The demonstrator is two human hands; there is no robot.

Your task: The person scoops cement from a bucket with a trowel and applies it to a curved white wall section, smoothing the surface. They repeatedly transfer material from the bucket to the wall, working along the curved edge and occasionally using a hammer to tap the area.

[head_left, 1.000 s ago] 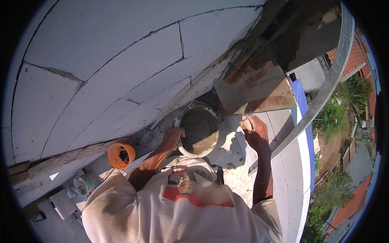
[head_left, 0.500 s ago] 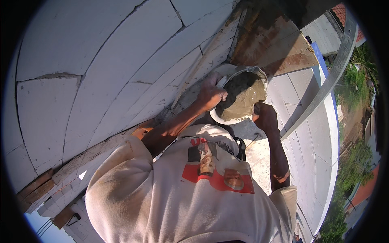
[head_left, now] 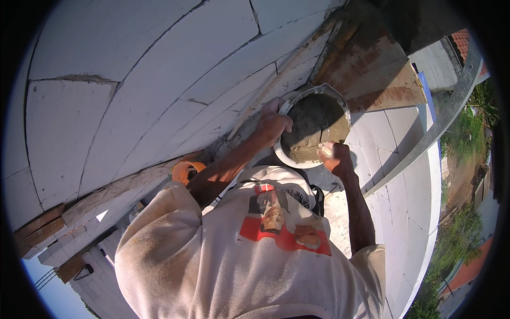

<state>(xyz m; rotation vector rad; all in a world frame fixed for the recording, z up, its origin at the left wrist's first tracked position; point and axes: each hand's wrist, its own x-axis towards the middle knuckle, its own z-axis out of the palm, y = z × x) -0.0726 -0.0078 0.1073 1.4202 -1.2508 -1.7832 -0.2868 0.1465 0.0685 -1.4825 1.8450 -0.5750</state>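
Note:
A white bucket [head_left: 286, 154] of wet grey mortar [head_left: 311, 119] stands in front of my body, its opening turned up toward me. My left hand [head_left: 273, 123] is closed on the bucket's left rim. Over the near right part of the opening, my right hand [head_left: 338, 159] is closed around a hand tool with a pale handle [head_left: 325, 151]. A thin dark shank seems to run from it to the mortar. Any blade is hidden, so the tool's exact kind does not show.
A pale block wall [head_left: 159, 90] rises along the left, and a lower block wall [head_left: 393, 154] runs along the right. Stained boards [head_left: 380, 74] stand beyond the bucket. A long metal straightedge [head_left: 430, 135] slants at the right. An orange bucket [head_left: 186, 171] sits behind my left forearm.
My right hand has moved from beside the bucket's right rim to over its opening, and the pale handle now shows. The bucket appears less tilted. My left hand has stayed on the rim.

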